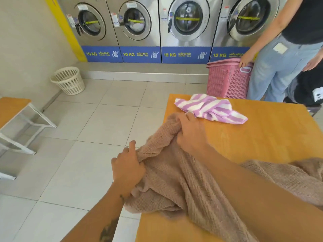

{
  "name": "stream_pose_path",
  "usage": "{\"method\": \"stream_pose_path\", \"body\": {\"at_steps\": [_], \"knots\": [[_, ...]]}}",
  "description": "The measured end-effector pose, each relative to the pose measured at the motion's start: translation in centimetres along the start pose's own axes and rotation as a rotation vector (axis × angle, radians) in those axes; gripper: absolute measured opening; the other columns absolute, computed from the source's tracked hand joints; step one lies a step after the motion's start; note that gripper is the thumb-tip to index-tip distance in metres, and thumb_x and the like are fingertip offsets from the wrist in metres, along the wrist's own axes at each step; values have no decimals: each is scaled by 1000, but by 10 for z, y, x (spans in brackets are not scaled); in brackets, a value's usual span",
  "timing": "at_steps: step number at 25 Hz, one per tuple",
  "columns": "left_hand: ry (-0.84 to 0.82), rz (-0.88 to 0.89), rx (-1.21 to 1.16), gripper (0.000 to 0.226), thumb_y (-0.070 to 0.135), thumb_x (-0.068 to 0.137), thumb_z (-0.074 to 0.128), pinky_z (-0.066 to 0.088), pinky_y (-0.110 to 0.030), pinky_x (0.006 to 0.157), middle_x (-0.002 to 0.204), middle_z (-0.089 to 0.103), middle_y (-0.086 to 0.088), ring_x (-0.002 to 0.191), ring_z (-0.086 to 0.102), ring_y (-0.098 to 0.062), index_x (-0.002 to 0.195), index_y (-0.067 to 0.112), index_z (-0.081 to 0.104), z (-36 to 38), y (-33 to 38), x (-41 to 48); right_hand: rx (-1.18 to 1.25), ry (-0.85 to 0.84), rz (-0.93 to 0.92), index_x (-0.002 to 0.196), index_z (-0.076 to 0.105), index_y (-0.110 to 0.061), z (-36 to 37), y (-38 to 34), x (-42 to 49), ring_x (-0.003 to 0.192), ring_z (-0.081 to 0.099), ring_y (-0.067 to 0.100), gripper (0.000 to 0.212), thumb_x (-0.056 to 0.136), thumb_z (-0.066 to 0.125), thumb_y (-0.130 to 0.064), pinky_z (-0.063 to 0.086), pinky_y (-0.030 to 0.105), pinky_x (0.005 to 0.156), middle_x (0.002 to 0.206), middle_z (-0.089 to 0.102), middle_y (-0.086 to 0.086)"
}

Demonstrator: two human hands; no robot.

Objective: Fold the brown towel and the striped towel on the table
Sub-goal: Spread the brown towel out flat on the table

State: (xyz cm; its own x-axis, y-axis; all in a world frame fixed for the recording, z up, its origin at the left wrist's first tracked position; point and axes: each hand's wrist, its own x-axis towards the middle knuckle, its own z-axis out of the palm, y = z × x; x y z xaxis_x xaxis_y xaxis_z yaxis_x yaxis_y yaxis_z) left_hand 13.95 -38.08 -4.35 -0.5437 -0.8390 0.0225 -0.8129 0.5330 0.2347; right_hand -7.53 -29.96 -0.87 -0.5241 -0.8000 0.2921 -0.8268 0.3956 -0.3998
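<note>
Brown towel (183,180), still bunched at the table's (262,137) near left edge, is gripped by left hand (128,165) and right hand (189,135); striped towel (211,108) lies unfolded farther back.

The room is bright and evenly lit by soft, diffuse light, so shadows are faint; only a thin one lies under the lilac-and-white striped towel (211,109) on the orange wooden table (262,137). The brushed steel washing machine fronts (185,43) carry pale glare, and the glossy white floor tiles (83,137) show a dull sheen. Wide-angle distortion bows the machines and the table edges outward. The brown waffle-knit towel (174,172) shows its weave clearly at the centre, while the bottom edge looks softer.
</note>
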Motion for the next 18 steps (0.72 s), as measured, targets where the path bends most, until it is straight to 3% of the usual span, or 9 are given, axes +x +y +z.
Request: {"method": "stream_pose_path", "body": {"at_steps": [2, 5, 8, 12, 14, 16, 18], "knots": [[20, -42, 39, 52, 26, 82, 54, 42, -39, 76, 106, 57, -2, 91, 56, -26, 132, 22, 40, -8, -26, 7, -109, -65, 105, 127, 46, -18, 3, -20, 8, 105, 56, 32, 50, 78, 60, -16, 42, 45, 86, 121, 52, 8], [-77, -101, 58, 40, 30, 83, 51, 43, -39, 79, 104, 50, -1, 89, 45, -22, 122, 23, 47, -14, -60, 15, -303, -393, 314, 140, 34, -20, 9, -37, -3, 125, 46, 34, 61, 86, 60, -29, 37, 48, 101, 138, 40, 11], [-260, -58, 5, 33, 41, 87, 48, 44, -43, 88, 108, 47, 1, 101, 49, -23, 116, 27, 53, -8, -70, 16, -235, -618, 294, 145, 34, -22, 15, -48, -35, 132, 40, 39, 62, 89, 57, -33, 40, 53, 104, 144, 37, 12], [-422, 40, -194, 30, 50, 89, 46, 41, -46, 96, 117, 51, 4, 108, 51, -23, 113, 33, 55, 16, -54, 4, -142, -889, 486, 155, 8, -34, 27, -48, -98, 148, 9, 41, 84, 85, 55, -36, 20, 65, 114, 164, 3, 9], [-566, 164, -341, 42, 51, 86, 53, 41, -45, 100, 127, 46, 5, 116, 49, -22, 126, 40, 48, 31, -45, -6, -162, -805, 484, 153, 11, -34, 32, -50, -126, 146, 10, 39, 81, 84, 53, -34, 23, 63, 114, 161, 5, 8], [-755, 271, -367, 59, 55, 79, 59, 41, -44, 104, 133, 36, 3, 120, 45, -24, 133, 42, 41, 43, -37, -19, -253, -529, 412, 143, 32, -26, 31, -53, -146, 138, 26, 37, 60, 85, 45, -30, 34, 54, 108, 149, 25, 10], [-735, 332, -295, 47, 47, 81, 56, 47, -43, 98, 128, 39, 1, 112, 49, -25, 127, 40, 45, 49, -34, -22, -286, -427, 372, 130, 46, -21, 28, -51, -162, 131, 36, 34, 46, 84, 43, -28, 37, 47, 105, 136, 39, 7]]}}
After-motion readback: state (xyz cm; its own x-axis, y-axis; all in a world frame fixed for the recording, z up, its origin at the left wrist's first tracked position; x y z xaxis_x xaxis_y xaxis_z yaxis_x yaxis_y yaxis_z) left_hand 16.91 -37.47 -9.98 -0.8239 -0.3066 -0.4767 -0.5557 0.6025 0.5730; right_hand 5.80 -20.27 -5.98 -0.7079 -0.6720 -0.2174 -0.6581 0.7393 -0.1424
